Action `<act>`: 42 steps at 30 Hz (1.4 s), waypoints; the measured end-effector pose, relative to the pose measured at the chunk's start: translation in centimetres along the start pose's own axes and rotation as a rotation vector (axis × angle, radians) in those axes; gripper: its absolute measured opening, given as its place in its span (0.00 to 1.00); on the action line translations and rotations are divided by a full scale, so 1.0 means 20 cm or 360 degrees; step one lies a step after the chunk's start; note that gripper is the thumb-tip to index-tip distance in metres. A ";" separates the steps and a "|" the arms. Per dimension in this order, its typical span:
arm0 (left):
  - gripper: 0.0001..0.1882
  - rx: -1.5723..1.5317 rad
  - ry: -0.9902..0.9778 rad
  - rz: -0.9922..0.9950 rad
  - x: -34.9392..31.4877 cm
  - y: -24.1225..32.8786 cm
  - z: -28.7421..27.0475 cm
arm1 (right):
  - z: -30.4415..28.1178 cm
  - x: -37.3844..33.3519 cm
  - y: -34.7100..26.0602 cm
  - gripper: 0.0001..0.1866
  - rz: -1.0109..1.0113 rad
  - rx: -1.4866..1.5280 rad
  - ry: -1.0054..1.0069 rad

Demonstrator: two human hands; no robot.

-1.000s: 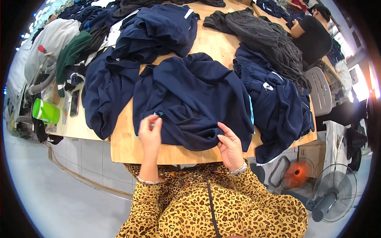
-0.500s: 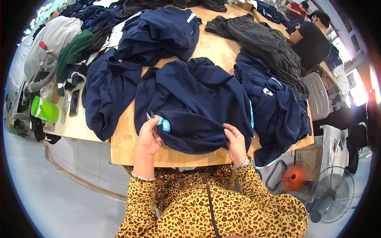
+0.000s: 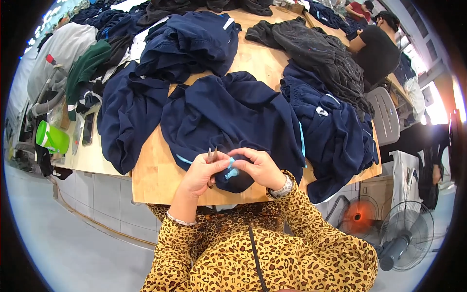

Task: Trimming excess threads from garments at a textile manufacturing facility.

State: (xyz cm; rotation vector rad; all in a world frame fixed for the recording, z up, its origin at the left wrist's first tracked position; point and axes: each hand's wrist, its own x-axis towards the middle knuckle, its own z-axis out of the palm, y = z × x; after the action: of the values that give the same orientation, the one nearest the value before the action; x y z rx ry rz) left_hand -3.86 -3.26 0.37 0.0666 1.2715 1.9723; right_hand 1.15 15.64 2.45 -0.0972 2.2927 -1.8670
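Observation:
A navy garment [image 3: 233,104] with light blue trim lies spread in front of me at the near edge of the wooden table. My left hand [image 3: 198,175] is closed around a small pair of thread snips [image 3: 212,155], their points sticking up past my fingers. Its thumb and forefinger also reach a bunched light blue piece of trim [image 3: 232,171]. From the other side my right hand [image 3: 262,170] pinches the same trim, close to the left fingertips. More light blue edging shows along the garment's right side. The snips' handles are mostly hidden in my palm.
Navy garments lie in piles at the left [image 3: 131,117], far left and right [image 3: 331,131], beside a dark grey garment [image 3: 316,53]. A green container [image 3: 52,137] and a phone [image 3: 88,129] sit at left. Fans [image 3: 406,236] stand at lower right; a person [image 3: 377,48] sits beyond.
My right hand has moved left from the garment's right part to meet my left hand, which shifted right. Both now hold the light blue trim close together; the snips point upward.

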 end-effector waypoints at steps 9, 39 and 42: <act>0.15 0.0295 -0.0005 0.0051 -0.01 0.02 -0.07 | -0.04 -0.04 0.14 0.13 0.0089 0.1008 0.0272; 0.18 0.1025 0.0393 0.1048 -0.02 -0.08 0.20 | 0.04 -0.07 0.08 0.14 -0.0004 0.2099 0.0509; 0.20 0.1204 0.0376 0.1053 0.04 -0.16 0.23 | 0.08 -0.09 0.10 0.12 0.0057 0.2211 0.0498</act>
State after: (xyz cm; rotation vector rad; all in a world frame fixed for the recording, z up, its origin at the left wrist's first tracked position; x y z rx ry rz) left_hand -0.66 1.32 -0.23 0.7204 2.3189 1.9122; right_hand 3.33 14.82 0.33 0.4315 0.6236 -3.0700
